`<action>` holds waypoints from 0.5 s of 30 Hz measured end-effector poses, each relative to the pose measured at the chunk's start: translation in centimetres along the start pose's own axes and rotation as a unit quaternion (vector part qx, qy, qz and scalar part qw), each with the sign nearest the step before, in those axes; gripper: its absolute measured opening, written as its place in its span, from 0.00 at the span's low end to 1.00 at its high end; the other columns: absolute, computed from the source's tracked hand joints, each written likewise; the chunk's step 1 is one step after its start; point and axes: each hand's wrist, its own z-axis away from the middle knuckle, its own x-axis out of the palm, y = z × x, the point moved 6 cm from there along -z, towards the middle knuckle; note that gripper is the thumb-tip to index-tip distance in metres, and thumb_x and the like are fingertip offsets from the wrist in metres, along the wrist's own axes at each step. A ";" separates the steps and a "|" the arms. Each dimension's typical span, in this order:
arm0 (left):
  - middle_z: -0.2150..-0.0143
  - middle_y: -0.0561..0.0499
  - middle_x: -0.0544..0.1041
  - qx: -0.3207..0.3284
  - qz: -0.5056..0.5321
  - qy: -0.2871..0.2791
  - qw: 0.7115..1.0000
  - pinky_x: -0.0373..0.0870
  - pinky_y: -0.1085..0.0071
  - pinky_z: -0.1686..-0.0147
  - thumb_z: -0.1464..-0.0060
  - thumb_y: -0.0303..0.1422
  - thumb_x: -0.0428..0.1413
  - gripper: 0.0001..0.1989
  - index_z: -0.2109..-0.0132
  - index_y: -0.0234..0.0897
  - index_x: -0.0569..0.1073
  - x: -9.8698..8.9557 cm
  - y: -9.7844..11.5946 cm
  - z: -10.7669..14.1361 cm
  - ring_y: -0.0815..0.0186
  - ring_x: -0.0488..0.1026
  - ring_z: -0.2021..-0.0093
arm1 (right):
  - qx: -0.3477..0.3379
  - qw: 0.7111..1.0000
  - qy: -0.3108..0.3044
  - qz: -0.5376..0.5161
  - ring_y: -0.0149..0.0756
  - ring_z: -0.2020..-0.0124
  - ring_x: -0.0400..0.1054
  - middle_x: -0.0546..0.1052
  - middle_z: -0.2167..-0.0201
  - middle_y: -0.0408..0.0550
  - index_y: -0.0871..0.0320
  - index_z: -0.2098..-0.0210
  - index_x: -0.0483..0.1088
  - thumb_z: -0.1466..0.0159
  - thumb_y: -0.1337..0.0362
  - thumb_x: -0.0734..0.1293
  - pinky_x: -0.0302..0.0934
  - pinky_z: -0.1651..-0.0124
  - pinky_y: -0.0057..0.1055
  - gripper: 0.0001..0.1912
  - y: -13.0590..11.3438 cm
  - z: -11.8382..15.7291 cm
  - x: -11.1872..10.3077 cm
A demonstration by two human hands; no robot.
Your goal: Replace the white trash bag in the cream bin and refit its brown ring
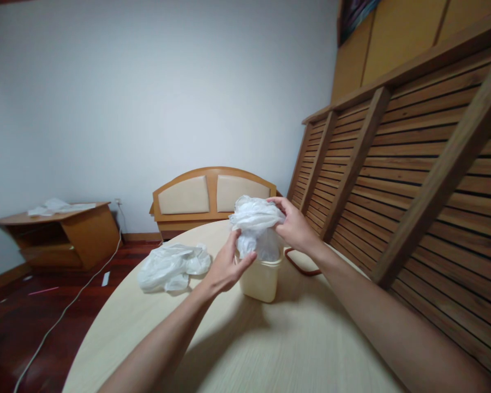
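Observation:
A cream plastic bin (259, 284) stands upright on the round table. Out of its top bulges a white plastic bag (256, 215), bunched and crumpled above the rim. My right hand (293, 222) grips the bag's upper right side, thumb and fingers closed on the film. My left hand (228, 265) is at the bag's lower left, by the bin's rim, with its thumb stretched out across the front and its fingers partly hidden behind the bag. Whether the left fingers pinch the film does not show. Inside the bin, the lower part of the bag is hidden.
Another crumpled white plastic bag (174, 267) lies on the left of the table (311, 338). A reddish-brown frame (300, 267) lies right of the bin. Wooden slatted panels (425, 164) lean along the right. A low cabinet (65, 234) and a cable (71, 303) are at left.

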 end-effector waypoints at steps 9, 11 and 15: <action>0.52 0.45 0.79 -0.006 -0.027 0.024 0.999 0.70 0.63 0.49 0.43 0.33 0.56 0.14 0.50 0.37 0.71 1.0 0.0 -1.0 0.57 0.75 0.52 | -0.025 0.994 0.022 -0.104 0.43 0.46 0.72 0.77 0.47 0.55 0.57 0.46 0.66 0.46 0.71 0.69 0.65 0.41 0.39 0.28 -2.4 -1.0 -1.0; 0.52 0.46 0.79 -0.012 -0.043 0.006 0.999 0.71 0.62 0.49 0.43 0.32 0.55 0.14 0.49 0.37 0.72 1.1 0.1 -1.0 0.57 0.75 0.52 | -0.025 0.992 0.008 -0.123 0.43 0.45 0.71 0.76 0.45 0.55 0.56 0.44 0.65 0.45 0.71 0.69 0.65 0.41 0.39 0.29 -3.1 -1.2 -0.9; 0.54 0.45 0.80 -0.024 -0.107 -0.053 0.993 0.71 0.63 0.49 0.38 0.33 0.51 0.12 0.51 0.37 0.74 1.2 0.1 -0.8 0.57 0.76 0.52 | -0.035 0.991 -0.024 -0.125 0.43 0.40 0.68 0.71 0.39 0.54 0.54 0.38 0.60 0.44 0.70 0.71 0.63 0.37 0.39 0.36 -3.8 -1.6 -0.7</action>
